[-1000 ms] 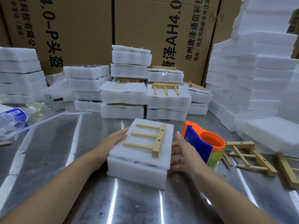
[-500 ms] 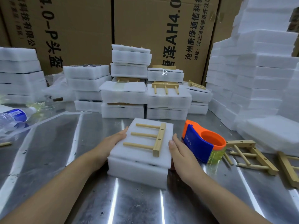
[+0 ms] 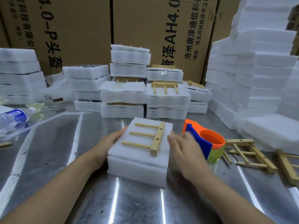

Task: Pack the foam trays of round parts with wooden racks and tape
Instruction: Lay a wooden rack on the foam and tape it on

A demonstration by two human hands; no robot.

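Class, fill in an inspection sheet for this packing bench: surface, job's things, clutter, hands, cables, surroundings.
Surface: shiny metal table, scuffed.
Job's things: wooden rack lying on two-layer foam stack; tape dispenser to its right.
Clutter: water bottle lying far left; loose racks at right.
Hands: left hand flat against stack's left side; right hand open at its right edge.
Cables: nothing seen.
Surroundings: taped foam packs, blank foam piles, cardboard boxes behind.

Packing warehouse: printed cardboard cartons (image 3: 77, 34), white foam stacks (image 3: 258, 75), steel table (image 3: 48, 151)
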